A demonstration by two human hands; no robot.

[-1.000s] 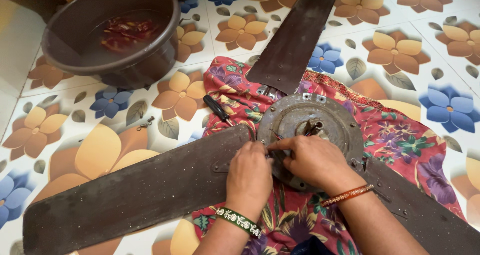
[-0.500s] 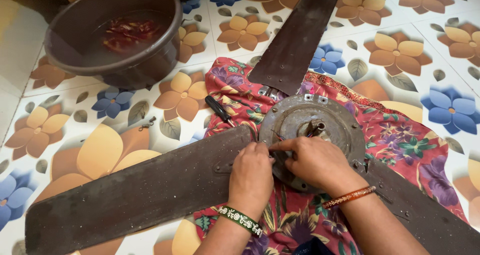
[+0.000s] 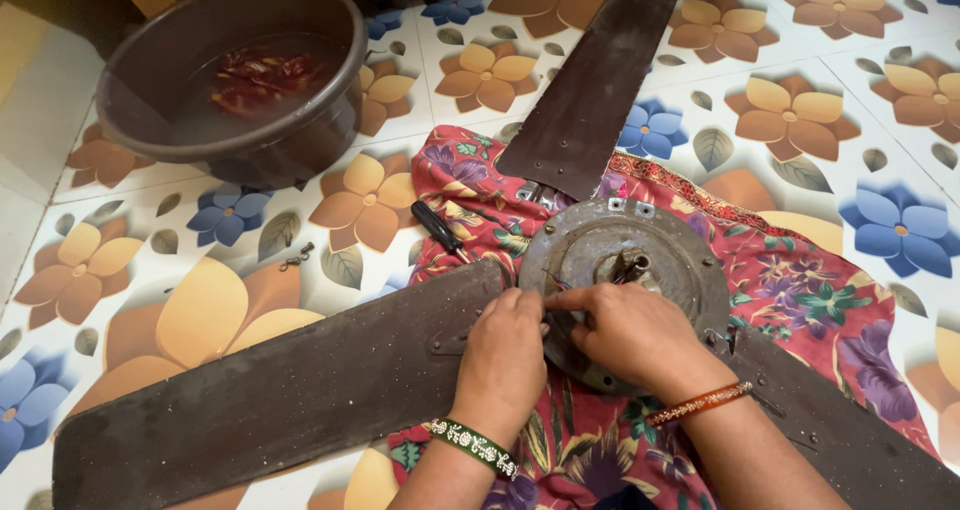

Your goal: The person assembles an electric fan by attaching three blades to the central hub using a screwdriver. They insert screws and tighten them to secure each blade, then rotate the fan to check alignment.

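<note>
A dirty brown ceiling fan lies on a red flowered cloth on the tiled floor. Its round metal motor hub has thin wires coming from the centre. My left hand rests where the left blade meets the hub, fingers curled at the joint. My right hand lies on the hub's near side, its forefinger pointing left and touching my left hand's fingertips. What the fingers pinch between them is hidden. A black-handled screwdriver lies on the cloth just beyond my left hand.
A dark plastic basin with water and red cloth stands at the far left. Loose screws lie on the tile near it. A second blade reaches away from me; a third blade runs to the lower right.
Both hands have stayed at the blade-hub joint, with only small finger movement. The view has shifted slightly.
</note>
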